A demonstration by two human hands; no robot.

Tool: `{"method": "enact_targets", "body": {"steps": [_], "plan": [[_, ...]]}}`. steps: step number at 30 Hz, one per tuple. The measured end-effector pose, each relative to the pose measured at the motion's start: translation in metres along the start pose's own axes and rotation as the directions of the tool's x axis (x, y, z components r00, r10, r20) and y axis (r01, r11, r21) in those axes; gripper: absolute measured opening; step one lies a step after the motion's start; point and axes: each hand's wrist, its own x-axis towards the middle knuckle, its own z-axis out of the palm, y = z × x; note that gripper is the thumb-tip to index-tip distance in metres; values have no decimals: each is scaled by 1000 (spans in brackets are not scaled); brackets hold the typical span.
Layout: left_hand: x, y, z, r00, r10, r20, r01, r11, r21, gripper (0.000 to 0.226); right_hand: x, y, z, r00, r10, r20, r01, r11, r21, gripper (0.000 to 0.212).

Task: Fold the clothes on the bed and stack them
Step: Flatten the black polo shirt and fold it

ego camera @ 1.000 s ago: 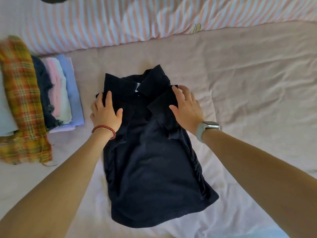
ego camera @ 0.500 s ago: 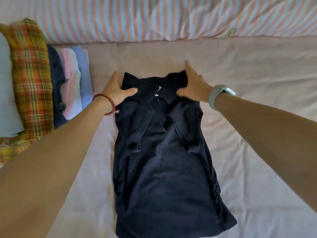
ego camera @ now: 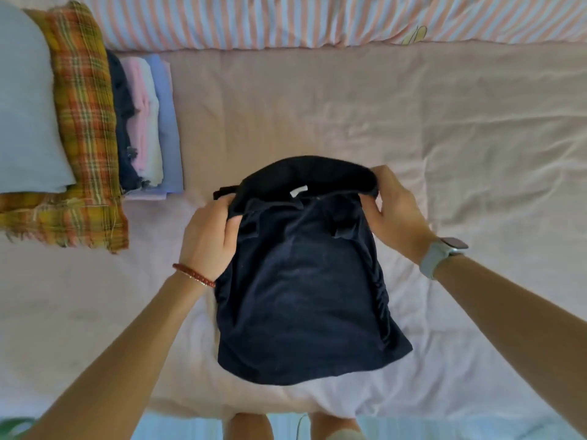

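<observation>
We have the dark navy shirt (ego camera: 301,290) in front of us on the pale pink sheet (ego camera: 444,128), near the bed's near edge. Our left hand (ego camera: 211,239) grips the collar end at its left corner, fingers curled round a bunch of fabric, and our right hand (ego camera: 392,214) pinches the right corner, thumb on top of the rolled edge. Between the two hands the collar end is lifted off the sheet and curls toward us over the body of the shirt, with a small white label (ego camera: 298,191) showing under the raised fold.

Half a second ago both hands lay at the collar with the shirt spread flat and long, its hem running out of view at the bottom. Now the top is up and coming over, the whole hem shows, and the hands sit nearer to us. A second ago the palms were pressing flat on the chest of the shirt.

To the far left the stack of folded clothes (ego camera: 95,128) rests on the sheet, well apart from the shirt: a light blue piece, an orange-yellow plaid, a dark one, pink, white and lilac. The striped duvet (ego camera: 317,20) runs along the far side. A red bead bracelet (ego camera: 193,276) circles our left wrist, a grey watch (ego camera: 441,255) our right.
</observation>
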Motion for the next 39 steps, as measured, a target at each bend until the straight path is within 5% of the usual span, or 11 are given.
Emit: {"method": "enact_targets", "body": {"steps": [5, 11, 15, 18, 19, 23, 25, 29, 33, 37, 39], "plan": [[-70, 19, -15, 957, 218, 190, -248, 957, 149, 17, -86, 1, -12, 964, -190, 187, 229, 950, -215, 21], [-152, 10, -11, 780, 397, 485, -525, 836, 160, 13, -170, 16, -12, 846, -310, 434, 459, 838, -295, 17], [-182, 9, -3, 636, 238, 734, -553, 804, 218, 14, -204, 26, 1, 765, -235, 600, 505, 798, -330, 31], [-191, 14, -1, 516, 48, 855, -524, 808, 270, 15, -212, 25, 10, 740, -81, 668, 461, 784, -416, 23], [-191, 16, -1, 539, 78, 838, -523, 811, 261, 20, -211, 24, 12, 765, -96, 637, 454, 782, -427, 19], [-169, 32, 11, 836, 234, 497, -407, 871, 274, 34, -190, 9, 30, 907, -210, 364, 384, 769, -512, 25], [-151, 41, 23, 896, 216, 389, -361, 865, 350, 35, -175, 1, 45, 932, -222, 287, 351, 750, -560, 39], [-123, 32, 47, 920, 22, 391, -219, 856, 468, 59, -142, 5, 67, 948, -88, 305, 278, 690, -668, 50], [-129, -19, 54, 833, -255, 491, -65, 837, 544, 73, -124, 52, 60, 925, 271, 267, 14, 677, -736, 60], [-126, -15, 49, 839, -251, 483, -54, 845, 533, 73, -120, 62, 52, 921, 265, 286, -20, 765, -643, 66], [-130, 5, 48, 904, -166, 394, -61, 862, 503, 70, -127, 53, 49, 946, 295, 138, -219, 890, -399, 70]]}}
